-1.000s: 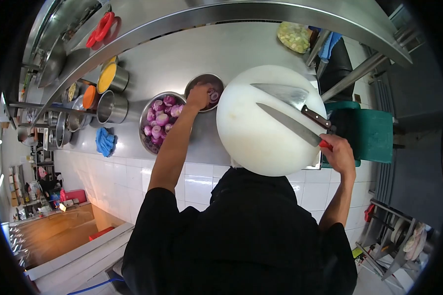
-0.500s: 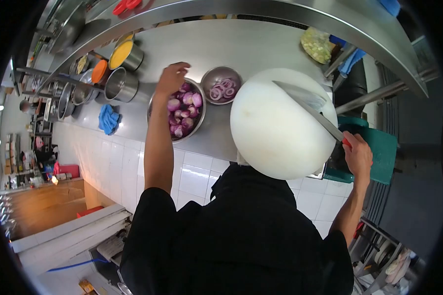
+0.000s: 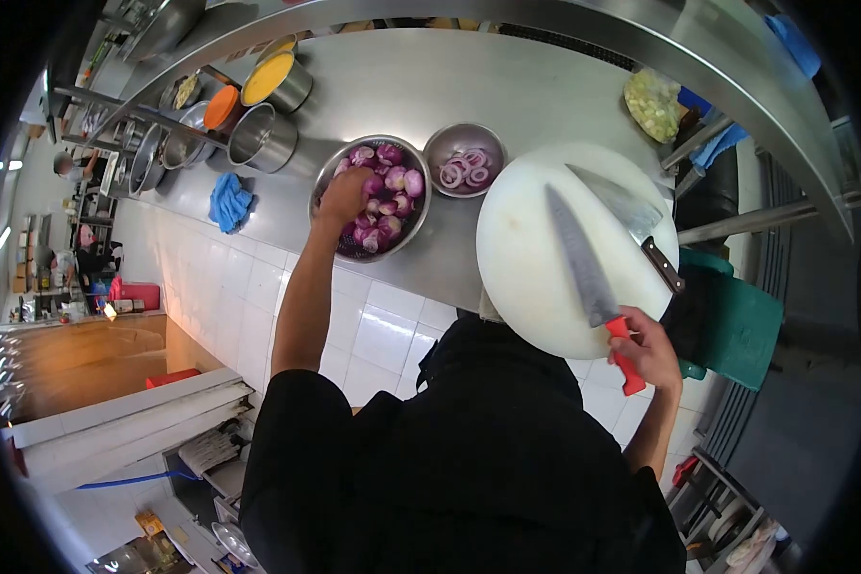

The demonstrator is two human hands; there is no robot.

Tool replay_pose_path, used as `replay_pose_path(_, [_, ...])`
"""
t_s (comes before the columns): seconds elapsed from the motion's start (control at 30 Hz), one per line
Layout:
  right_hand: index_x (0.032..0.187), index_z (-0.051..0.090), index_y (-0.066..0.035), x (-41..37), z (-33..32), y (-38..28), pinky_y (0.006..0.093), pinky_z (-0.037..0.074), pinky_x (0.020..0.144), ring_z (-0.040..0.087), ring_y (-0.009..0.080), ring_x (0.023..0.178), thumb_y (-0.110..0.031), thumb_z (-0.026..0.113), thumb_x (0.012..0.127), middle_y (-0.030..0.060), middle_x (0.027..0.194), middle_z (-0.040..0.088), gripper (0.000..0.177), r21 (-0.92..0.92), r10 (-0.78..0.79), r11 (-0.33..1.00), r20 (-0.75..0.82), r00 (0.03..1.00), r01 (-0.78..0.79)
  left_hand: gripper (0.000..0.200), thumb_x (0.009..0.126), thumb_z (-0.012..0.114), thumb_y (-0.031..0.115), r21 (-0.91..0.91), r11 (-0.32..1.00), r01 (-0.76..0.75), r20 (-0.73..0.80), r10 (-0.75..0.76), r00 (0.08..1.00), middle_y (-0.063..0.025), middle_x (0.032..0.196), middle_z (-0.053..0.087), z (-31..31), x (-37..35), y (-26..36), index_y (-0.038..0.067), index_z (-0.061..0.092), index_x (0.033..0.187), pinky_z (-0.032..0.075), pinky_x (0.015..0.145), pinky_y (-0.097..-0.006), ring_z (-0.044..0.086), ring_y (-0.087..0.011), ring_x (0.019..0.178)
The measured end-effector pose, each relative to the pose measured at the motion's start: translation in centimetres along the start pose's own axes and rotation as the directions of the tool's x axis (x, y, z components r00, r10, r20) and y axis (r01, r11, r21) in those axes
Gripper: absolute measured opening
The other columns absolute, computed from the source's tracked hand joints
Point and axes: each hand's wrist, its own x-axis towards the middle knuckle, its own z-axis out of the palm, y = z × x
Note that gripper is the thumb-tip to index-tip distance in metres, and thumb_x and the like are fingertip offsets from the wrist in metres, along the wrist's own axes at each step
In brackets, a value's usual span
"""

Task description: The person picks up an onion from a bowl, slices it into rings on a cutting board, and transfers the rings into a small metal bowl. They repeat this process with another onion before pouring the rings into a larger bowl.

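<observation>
My left hand [image 3: 345,196] reaches into a large steel bowl [image 3: 326,173] full of peeled red onions [image 3: 392,191], fingers curled over one of them. My right hand [image 3: 647,349] grips the red handle of a long chef's knife [image 3: 584,268], whose blade lies across the round white cutting board [image 3: 536,287]. A cleaver [image 3: 622,212] with a brown handle rests on the board's far right. A smaller steel bowl [image 3: 432,150] behind the board holds sliced onion rings [image 3: 463,168].
Steel pots [image 3: 263,139] with orange and yellow contents stand at the back left, beside a blue cloth [image 3: 229,202]. A bag of chopped greens [image 3: 652,103] lies at the back right. A green bin [image 3: 737,306] stands right of the steel counter [image 3: 507,81].
My left hand moved from the sliced-onion bowl over to the bowl of whole onions and dropped into it. My right hand swung the knife so the blade points up across the board.
</observation>
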Motion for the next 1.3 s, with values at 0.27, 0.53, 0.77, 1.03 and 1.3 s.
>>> replay_pose_path(0.27, [0.126,0.055,0.001,-1.1,0.0,1.0,0.0307,0.055,0.063,0.065,0.0156,0.07,0.01,0.061,0.089,0.0098,0.099,0.064,0.038,0.017,0.058,0.998,0.034,0.998,-0.058,0.051,0.085,0.073,-0.002,-0.936,0.107,0.334,0.297,-0.264,0.917,-0.0047,0.105,0.069,-4.3,-0.3,5.6,0.008,0.054,0.131,0.053,0.074,-0.0262,0.065,-0.0119,0.089])
replay_pose_path(0.53, [0.118,0.048,-0.001,0.2,0.7,0.9,0.0322,0.054,0.06,0.065,0.0158,0.069,0.003,0.064,0.086,0.0105,0.092,0.062,0.036,-0.154,-0.069,0.986,-0.02,0.997,0.065,0.045,0.08,0.065,-0.013,-0.793,0.607,-0.047,0.172,0.297,0.939,-0.0049,0.123,0.063,-5.1,2.8,21.8,0.009,0.065,0.119,0.05,0.093,-0.033,0.06,-0.0209,0.109])
replay_pose_path(0.77, [0.115,0.042,-0.001,1.2,4.0,-2.0,0.0515,0.047,0.078,0.061,0.0492,0.087,-0.002,0.058,0.084,0.0271,0.088,0.062,0.034,-0.54,-0.175,0.835,-0.077,0.982,0.107,0.05,0.077,0.067,-0.009,-0.611,0.706,-0.359,-0.016,0.442,0.897,-0.0091,0.133,0.056,-0.5,2.1,27.5,0.01,0.067,0.123,0.05,0.097,-0.0369,0.055,-0.029,0.118])
replay_pose_path(1.03, [0.108,0.042,0.001,1.1,7.9,-2.8,0.0567,0.049,0.078,0.063,0.0506,0.088,0.001,0.057,0.083,0.028,0.098,0.061,0.029,-0.656,-0.169,0.752,-0.09,0.982,0.069,0.041,0.075,0.079,-0.002,-0.58,0.67,-0.464,-0.29,0.362,0.886,-0.0098,0.122,0.058,2.8,-0.3,27.6,0.007,0.068,0.113,0.052,0.085,-0.0359,0.057,-0.0285,0.106])
replay_pose_path(1.3, [0.109,0.045,0.002,0.5,8.1,-3.7,0.056,0.052,0.072,0.065,0.0486,0.081,-0.003,0.059,0.085,0.0271,0.1,0.063,0.029,-0.669,-0.222,0.733,-0.066,0.973,0.122,0.041,0.067,0.08,0.0,-0.425,0.713,-0.558,-0.495,0.333,0.803,-0.0101,0.114,0.06,3.9,-1.9,27.2,0.008,0.068,0.105,0.05,0.086,-0.0413,0.057,-0.0321,0.101])
